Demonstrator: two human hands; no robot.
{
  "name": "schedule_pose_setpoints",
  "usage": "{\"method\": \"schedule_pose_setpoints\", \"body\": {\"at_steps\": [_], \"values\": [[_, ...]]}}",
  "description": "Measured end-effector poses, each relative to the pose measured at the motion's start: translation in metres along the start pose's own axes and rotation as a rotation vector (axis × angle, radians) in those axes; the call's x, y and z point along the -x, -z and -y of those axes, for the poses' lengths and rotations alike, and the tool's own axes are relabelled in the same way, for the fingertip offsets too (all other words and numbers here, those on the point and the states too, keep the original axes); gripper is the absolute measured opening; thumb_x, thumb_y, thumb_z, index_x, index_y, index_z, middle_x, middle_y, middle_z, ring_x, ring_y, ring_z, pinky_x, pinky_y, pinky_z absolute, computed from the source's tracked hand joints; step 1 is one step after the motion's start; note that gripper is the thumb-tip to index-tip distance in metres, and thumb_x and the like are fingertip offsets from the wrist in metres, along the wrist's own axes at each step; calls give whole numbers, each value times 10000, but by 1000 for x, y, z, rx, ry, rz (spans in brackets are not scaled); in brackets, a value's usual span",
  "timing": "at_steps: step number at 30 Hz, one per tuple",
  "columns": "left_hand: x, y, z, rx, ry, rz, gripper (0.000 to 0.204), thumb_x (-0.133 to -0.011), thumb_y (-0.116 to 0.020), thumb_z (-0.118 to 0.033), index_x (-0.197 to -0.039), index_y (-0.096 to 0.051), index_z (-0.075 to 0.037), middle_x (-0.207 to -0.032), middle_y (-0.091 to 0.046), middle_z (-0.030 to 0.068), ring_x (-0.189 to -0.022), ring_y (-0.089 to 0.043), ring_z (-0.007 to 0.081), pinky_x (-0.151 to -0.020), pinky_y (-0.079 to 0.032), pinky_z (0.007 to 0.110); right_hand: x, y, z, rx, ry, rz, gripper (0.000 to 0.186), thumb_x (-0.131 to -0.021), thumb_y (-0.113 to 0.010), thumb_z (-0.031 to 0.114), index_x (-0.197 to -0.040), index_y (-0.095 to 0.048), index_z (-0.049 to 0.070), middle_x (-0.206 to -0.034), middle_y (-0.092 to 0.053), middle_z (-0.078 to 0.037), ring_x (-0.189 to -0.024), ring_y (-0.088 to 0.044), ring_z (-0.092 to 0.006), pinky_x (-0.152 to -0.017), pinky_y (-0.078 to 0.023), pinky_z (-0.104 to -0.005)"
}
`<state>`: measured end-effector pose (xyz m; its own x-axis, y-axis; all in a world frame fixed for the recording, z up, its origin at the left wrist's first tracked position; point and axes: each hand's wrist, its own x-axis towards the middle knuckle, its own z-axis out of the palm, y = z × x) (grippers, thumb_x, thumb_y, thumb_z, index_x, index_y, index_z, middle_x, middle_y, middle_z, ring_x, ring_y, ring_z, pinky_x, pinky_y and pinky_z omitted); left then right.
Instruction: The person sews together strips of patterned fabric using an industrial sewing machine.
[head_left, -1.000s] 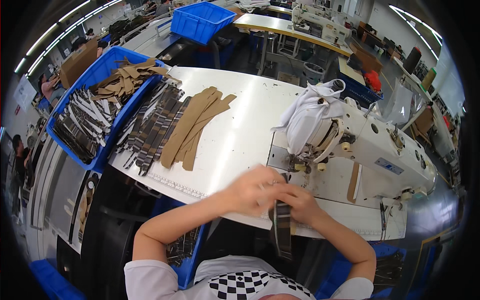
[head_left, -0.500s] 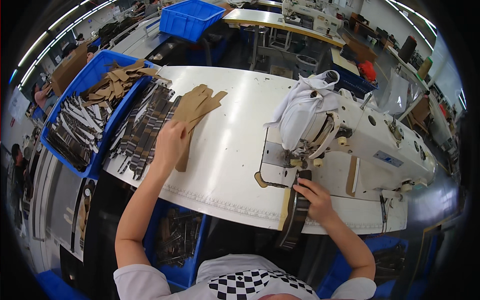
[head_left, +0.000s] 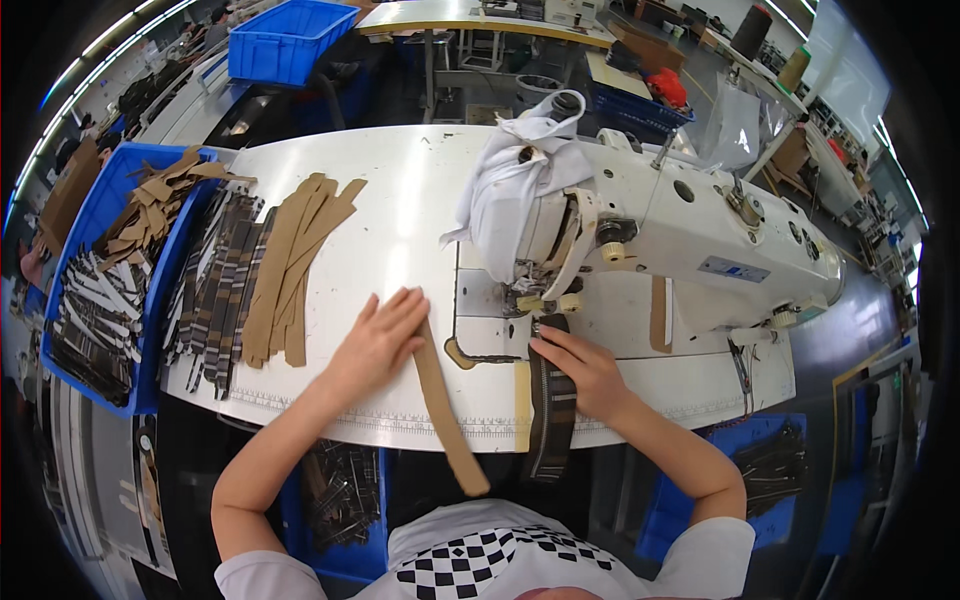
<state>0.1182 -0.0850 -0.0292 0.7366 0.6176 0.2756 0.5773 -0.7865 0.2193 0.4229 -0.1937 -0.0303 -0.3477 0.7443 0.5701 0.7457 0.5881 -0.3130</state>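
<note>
My left hand lies flat on the white table, its fingers holding the top of a long tan strip that hangs over the front edge. My right hand presses on a dark striped strap lying under the needle area of the white sewing machine. That strap also runs down past the table's edge. A white cloth is draped over the machine's head.
A pile of tan strips and a row of dark striped straps lie on the table's left part. A blue bin with more strips stands at the far left. Another blue bin and other tables are behind.
My left hand came back from the tan pile at the left, bringing one tan strip to the table's front beside the machine. My right hand stayed on the dark strap.
</note>
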Motion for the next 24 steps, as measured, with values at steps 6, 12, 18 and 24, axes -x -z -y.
{"method": "schedule_pose_setpoints", "body": {"at_steps": [6,12,18,24], "values": [[-35,-13,-43,128,-267,47,522,-892,-620,-229,-1333,-492,19,-1365,-505,146,-1320,-432,301,-1105,-337,474,0,-2,3,67,-51,144,585,-744,-654,86,-1314,-530,46,-1354,-509,-186,-1037,-615,-309,-871,-509,-378],[-67,-16,-40,152,-359,38,430,-844,-655,-195,-1185,-572,52,-1239,-558,178,-1245,-474,306,-1032,-409,415,6,33,29,-58,-227,233,693,-738,-683,106,-1392,-457,62,-1362,-485,-226,-1070,-599,-359,-893,-506,-408],[-64,-23,-42,252,-352,-124,382,-778,-719,-146,-1106,-636,32,-1184,-629,162,-1108,-593,317,-943,-487,404,-26,59,75,-101,71,99,504,-779,-610,98,-1278,-588,27,-1197,-571,-266,-857,-689,-280,-713,-580,-338],[-68,-20,-39,241,-376,-123,328,-751,-730,-159,-995,-630,36,-1152,-636,180,-1131,-592,302,-967,-482,397,-29,-10,4,191,86,118,425,-764,-609,67,-1181,-625,-17,-1141,-599,-254,-847,-681,-286,-720,-572,-331]]}}
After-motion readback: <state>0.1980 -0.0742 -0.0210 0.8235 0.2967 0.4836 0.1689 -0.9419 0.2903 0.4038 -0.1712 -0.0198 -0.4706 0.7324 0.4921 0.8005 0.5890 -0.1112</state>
